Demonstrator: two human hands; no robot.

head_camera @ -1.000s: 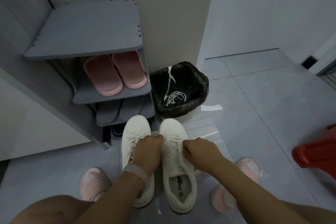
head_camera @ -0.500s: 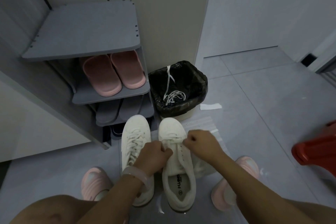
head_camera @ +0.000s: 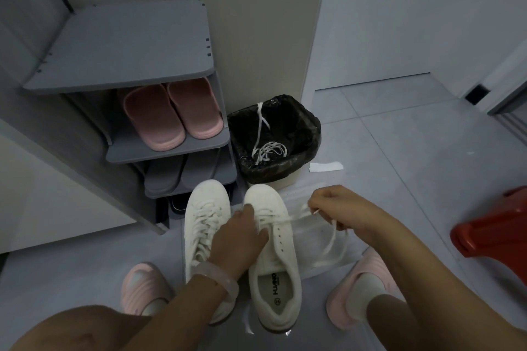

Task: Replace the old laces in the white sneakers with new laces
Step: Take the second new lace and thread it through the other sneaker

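Two white sneakers stand side by side on the floor, toes away from me. The left sneaker (head_camera: 204,225) is laced. My left hand (head_camera: 238,239) rests on the lace area of the right sneaker (head_camera: 273,262), fingers pressing on it. My right hand (head_camera: 339,209) grips a white lace (head_camera: 332,239) and holds it stretched out to the right from the right sneaker's eyelets; the loose end hangs in a loop below the hand. Old white laces (head_camera: 268,148) lie in the black-lined bin (head_camera: 302,134).
A grey shoe rack (head_camera: 137,48) with pink slippers (head_camera: 171,114) stands at the left. A clear plastic bag (head_camera: 319,253) lies under the right sneaker's side. A white paper strip (head_camera: 325,166) is by the bin, a red stool (head_camera: 496,228) at the right. My pink slippers (head_camera: 142,288) flank the sneakers.
My right hand has pulled the lace out to the right, away from the right sneaker. My left hand shifted onto the right sneaker's lace area and holds it down.
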